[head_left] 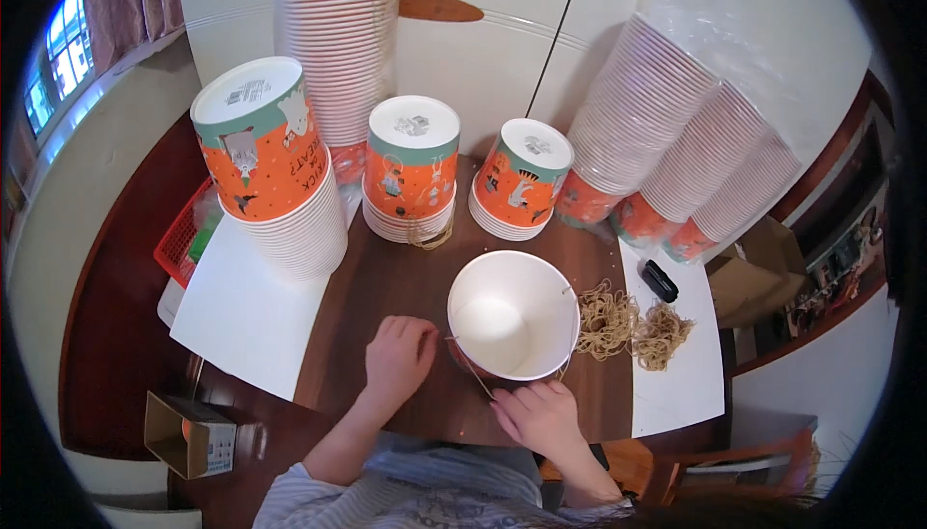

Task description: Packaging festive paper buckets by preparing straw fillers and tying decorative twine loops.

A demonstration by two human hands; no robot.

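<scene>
A white paper bucket (492, 321) stands mouth up in front of me, its inside bare and white. A thin tan cord (478, 380) runs along its near outer side, and short cord ends poke through its wall at left and right. My right hand (541, 418) is at the bucket's near side, fingers closed on the cord. Just left of the bucket, my left hand (399, 360) is curled with its fingers drawn in. Whatever those fingers may hold is hidden. Two tangled heaps of tan cord (606, 321) lie to the right of the bucket.
Behind stand upside-down orange and green printed bucket stacks (412, 167), one with a cord loop hanging. Tall plastic-wrapped bucket stacks (642, 95) rise at back right and back left. A small black object (660, 281) lies right. A cardboard box (188, 435) sits lower left.
</scene>
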